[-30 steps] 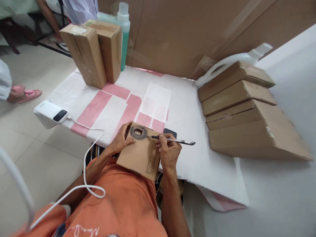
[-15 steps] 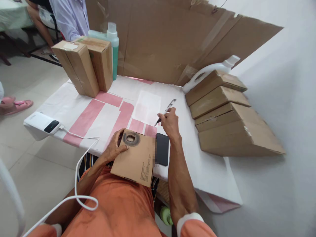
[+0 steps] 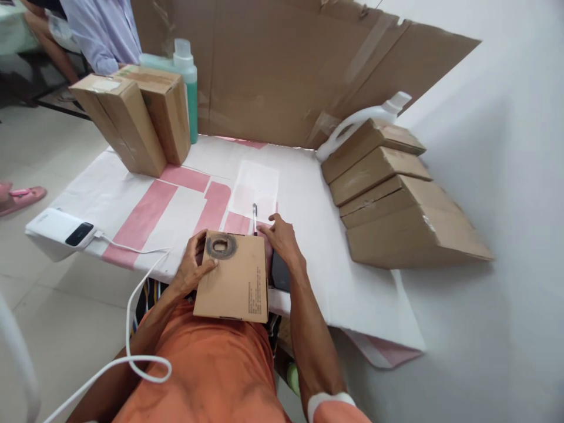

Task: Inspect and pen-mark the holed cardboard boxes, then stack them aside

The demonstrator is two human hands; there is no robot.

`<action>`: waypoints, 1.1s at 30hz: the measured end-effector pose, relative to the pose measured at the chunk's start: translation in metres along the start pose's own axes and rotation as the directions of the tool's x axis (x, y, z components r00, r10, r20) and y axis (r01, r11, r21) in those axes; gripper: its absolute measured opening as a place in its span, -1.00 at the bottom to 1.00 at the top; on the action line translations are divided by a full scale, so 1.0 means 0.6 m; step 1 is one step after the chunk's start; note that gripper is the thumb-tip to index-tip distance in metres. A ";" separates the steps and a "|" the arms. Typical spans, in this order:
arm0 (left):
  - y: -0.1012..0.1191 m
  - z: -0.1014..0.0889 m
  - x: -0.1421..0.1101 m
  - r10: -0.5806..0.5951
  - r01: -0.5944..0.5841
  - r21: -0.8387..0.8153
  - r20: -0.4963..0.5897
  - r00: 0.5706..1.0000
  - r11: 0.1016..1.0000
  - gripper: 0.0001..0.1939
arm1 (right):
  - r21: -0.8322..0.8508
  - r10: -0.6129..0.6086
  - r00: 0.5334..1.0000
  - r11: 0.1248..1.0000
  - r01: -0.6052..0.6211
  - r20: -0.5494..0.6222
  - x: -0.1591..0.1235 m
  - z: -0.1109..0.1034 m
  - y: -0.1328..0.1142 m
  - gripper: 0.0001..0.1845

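A small cardboard box (image 3: 233,288) with a dark-smudged oblong hole in its upper left and printed lines at its lower right rests tilted against my lap and the table edge. My left hand (image 3: 192,265) is closed on the box's left side, thumb on the face by the hole. My right hand (image 3: 278,235) is at the box's upper right corner, its fingers at the dark lower part of a pen (image 3: 254,216). The pen points upward, its lower end hidden near the box's top edge. A black phone (image 3: 279,273) lies partly under my right wrist.
A white paper sheet (image 3: 255,185) lies ahead. Cardboard boxes (image 3: 127,129) and a green bottle (image 3: 191,100) stand back left; more boxes (image 3: 392,223) and a white jug (image 3: 374,111) are right. A power bank (image 3: 57,226) with a white cable sits left. A person (image 3: 103,35) is beyond.
My right hand has moved left and down to the box's top right corner, and the pen has swung from slanting right to nearly upright. The view has shifted a little.
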State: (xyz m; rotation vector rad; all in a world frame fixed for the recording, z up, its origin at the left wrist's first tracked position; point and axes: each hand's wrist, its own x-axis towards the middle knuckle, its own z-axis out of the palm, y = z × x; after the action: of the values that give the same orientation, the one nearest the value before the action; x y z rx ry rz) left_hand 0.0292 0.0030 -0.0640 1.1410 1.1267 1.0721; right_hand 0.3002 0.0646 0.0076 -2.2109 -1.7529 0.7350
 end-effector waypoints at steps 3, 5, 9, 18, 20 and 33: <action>0.003 -0.001 0.001 0.012 -0.012 0.009 0.001 1.000 1.000 -0.02 | -0.109 0.166 0.973 0.977 -0.185 -0.161 -0.073 -0.004 0.031 -0.45; 0.004 -0.002 0.003 0.028 -0.028 0.031 0.015 1.000 0.999 -0.04 | -0.189 0.281 0.947 0.932 -0.308 -0.159 -0.121 0.005 0.048 -0.37; 0.003 -0.004 0.007 0.032 -0.034 0.051 0.035 0.999 0.998 -0.04 | -0.108 0.374 0.922 0.917 -0.383 -0.100 -0.166 0.033 0.068 -0.30; -0.005 -0.001 0.005 0.040 -0.040 0.020 0.009 0.999 0.999 0.00 | 0.690 0.277 0.959 0.706 -0.161 -0.061 -0.145 0.060 0.087 -0.56; -0.003 0.000 0.003 0.036 -0.036 0.024 0.014 0.999 0.999 0.00 | 0.842 0.287 0.956 0.529 -0.103 -0.064 -0.165 0.049 0.074 -0.49; -0.006 0.002 0.005 0.087 -0.087 0.060 0.005 0.996 0.994 -0.06 | 0.924 -0.217 0.923 -0.147 -0.352 0.317 -0.250 0.050 -0.107 -0.36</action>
State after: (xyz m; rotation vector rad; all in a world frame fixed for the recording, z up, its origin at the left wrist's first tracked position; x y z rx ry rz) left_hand 0.0310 0.0056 -0.0677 1.2483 1.1221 1.1094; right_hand 0.2066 -0.0661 0.0490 -0.8917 -0.3962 1.8171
